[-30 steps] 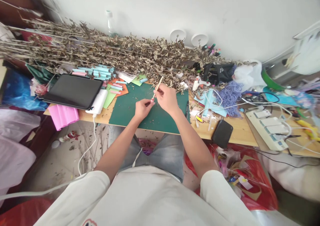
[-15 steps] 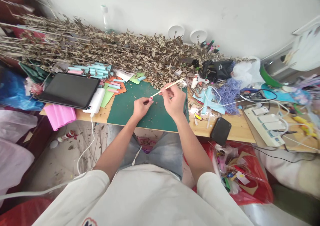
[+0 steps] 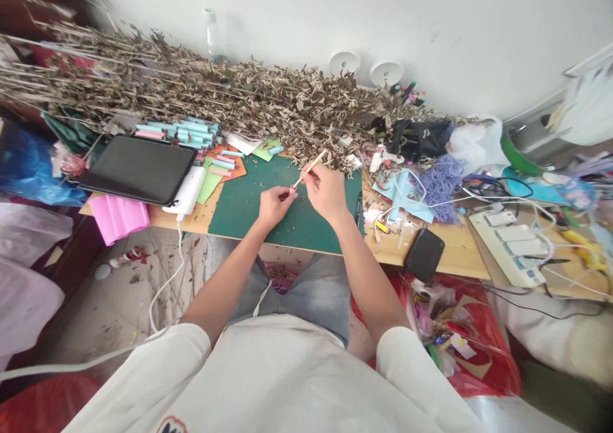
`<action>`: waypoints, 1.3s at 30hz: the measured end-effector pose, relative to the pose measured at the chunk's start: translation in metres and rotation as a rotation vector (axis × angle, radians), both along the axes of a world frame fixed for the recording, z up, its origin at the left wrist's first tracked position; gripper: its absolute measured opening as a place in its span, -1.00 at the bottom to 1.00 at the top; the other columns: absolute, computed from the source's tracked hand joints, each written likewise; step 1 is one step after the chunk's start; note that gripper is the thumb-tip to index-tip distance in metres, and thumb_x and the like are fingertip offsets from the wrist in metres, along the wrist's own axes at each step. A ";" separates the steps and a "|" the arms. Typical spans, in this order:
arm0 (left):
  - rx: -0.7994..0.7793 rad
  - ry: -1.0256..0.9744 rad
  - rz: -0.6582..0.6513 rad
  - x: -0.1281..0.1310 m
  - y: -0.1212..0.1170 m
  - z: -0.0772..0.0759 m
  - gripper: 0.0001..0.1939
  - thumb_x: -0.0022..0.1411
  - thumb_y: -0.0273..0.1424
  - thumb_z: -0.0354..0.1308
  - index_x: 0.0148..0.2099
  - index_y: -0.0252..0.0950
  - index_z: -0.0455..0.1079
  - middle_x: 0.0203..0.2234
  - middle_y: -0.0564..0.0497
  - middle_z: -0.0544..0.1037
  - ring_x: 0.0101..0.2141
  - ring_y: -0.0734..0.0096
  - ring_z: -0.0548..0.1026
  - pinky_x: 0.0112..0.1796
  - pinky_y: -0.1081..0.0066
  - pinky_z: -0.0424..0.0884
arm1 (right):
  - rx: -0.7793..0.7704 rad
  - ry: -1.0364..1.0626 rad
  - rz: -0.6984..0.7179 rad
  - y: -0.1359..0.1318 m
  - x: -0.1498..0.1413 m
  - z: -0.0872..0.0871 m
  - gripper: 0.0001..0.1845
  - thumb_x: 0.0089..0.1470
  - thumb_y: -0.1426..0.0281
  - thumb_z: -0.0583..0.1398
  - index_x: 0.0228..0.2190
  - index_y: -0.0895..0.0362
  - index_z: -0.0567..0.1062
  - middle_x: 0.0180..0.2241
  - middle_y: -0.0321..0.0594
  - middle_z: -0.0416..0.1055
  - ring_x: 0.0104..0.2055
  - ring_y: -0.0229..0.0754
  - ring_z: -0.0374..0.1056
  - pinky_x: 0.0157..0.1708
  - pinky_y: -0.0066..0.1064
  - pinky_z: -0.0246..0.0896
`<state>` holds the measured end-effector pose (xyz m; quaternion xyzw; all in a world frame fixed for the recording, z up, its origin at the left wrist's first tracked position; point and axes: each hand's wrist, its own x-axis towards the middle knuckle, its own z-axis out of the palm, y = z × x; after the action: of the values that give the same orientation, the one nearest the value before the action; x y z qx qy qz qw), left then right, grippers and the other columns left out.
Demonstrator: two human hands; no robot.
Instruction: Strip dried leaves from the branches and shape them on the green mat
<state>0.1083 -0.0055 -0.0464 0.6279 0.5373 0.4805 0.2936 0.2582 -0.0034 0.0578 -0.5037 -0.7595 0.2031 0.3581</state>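
Observation:
Over the green cutting mat [image 3: 249,209], my left hand [image 3: 275,207] pinches a tiny red and pink piece [image 3: 293,189] between thumb and forefinger. What that piece is, I cannot make out. My right hand [image 3: 327,193] grips a thin pale wooden stick [image 3: 315,162], its upper end slanting away to the right. The stick's lower tip meets the small piece at my left fingertips. Crumbs of dried leaf are scattered on the mat.
Dried leafy stems [image 3: 230,94] are heaped along the wall. Left lie a tablet [image 3: 138,168], a white power bank [image 3: 188,190] and rolled blue paper [image 3: 196,133]. Right are a glue gun [image 3: 383,158], purple yarn [image 3: 439,181], a black case [image 3: 424,254] and a power strip [image 3: 512,244].
The stick tilted from steep to nearly flat toward the right, then came partway up again. My right hand swung right and back a little. My left hand kept its pinch.

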 end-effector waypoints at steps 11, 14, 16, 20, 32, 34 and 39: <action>-0.008 0.043 0.009 0.000 -0.002 0.007 -0.79 0.18 -0.31 0.23 -0.29 -0.34 0.60 -0.37 -0.05 0.66 -0.38 0.33 0.57 -0.31 0.43 0.45 | -0.039 -0.217 -0.035 0.001 -0.014 0.024 -0.82 0.21 0.42 0.09 -0.26 0.12 0.50 -0.45 -0.22 0.49 -0.43 -0.19 0.36 -0.36 -0.41 0.12; -0.005 0.054 0.022 0.000 -0.002 0.007 -0.78 0.18 -0.29 0.23 -0.29 -0.35 0.60 -0.39 -0.06 0.66 -0.39 0.32 0.56 -0.32 0.43 0.44 | -0.054 -0.181 0.026 0.004 -0.015 0.026 -0.82 0.21 0.42 0.09 -0.27 0.11 0.50 -0.45 -0.25 0.48 -0.44 -0.21 0.36 -0.36 -0.42 0.12; -0.008 0.046 0.022 -0.001 -0.002 0.006 -0.78 0.18 -0.29 0.23 -0.29 -0.34 0.60 -0.39 -0.06 0.66 -0.40 0.32 0.56 -0.31 0.42 0.44 | -0.065 -0.152 0.028 0.005 -0.014 0.024 -0.82 0.21 0.41 0.09 -0.27 0.10 0.50 -0.47 -0.27 0.48 -0.43 -0.22 0.36 -0.35 -0.42 0.14; 0.003 0.025 0.012 0.000 -0.001 0.004 -0.78 0.19 -0.28 0.23 -0.29 -0.34 0.60 -0.40 -0.06 0.65 -0.41 0.33 0.57 -0.32 0.41 0.45 | -0.077 -0.131 -0.012 0.005 -0.009 0.019 -0.83 0.21 0.39 0.09 -0.27 0.10 0.50 -0.49 -0.28 0.46 -0.43 -0.21 0.36 -0.35 -0.42 0.14; -0.010 -0.003 0.012 0.000 -0.002 0.004 -0.80 0.17 -0.28 0.26 -0.30 -0.31 0.60 -0.40 -0.05 0.65 -0.40 0.33 0.57 -0.30 0.39 0.50 | -0.076 -0.085 -0.039 0.001 -0.009 0.017 -0.82 0.18 0.39 0.09 -0.29 0.08 0.50 -0.50 -0.29 0.46 -0.47 -0.21 0.36 -0.38 -0.42 0.14; -0.007 -0.011 0.004 0.000 -0.002 0.005 -0.80 0.17 -0.29 0.26 -0.29 -0.31 0.60 -0.39 -0.05 0.65 -0.40 0.33 0.58 -0.31 0.40 0.50 | -0.080 -0.075 -0.030 0.001 -0.008 0.015 -0.82 0.18 0.39 0.09 -0.28 0.07 0.50 -0.50 -0.29 0.46 -0.46 -0.21 0.37 -0.39 -0.42 0.14; -0.023 -0.023 0.002 -0.001 -0.002 0.004 -0.82 0.17 -0.32 0.24 -0.29 -0.32 0.60 -0.38 -0.05 0.65 -0.39 0.33 0.58 -0.31 0.41 0.49 | -0.082 -0.058 -0.030 0.000 -0.009 0.011 -0.79 0.22 0.39 0.05 -0.26 0.08 0.49 -0.47 -0.28 0.49 -0.44 -0.22 0.39 -0.37 -0.44 0.13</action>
<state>0.1074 -0.0074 -0.0420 0.6185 0.5399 0.4817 0.3066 0.2491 -0.0037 0.0684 -0.5351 -0.7528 0.2138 0.3182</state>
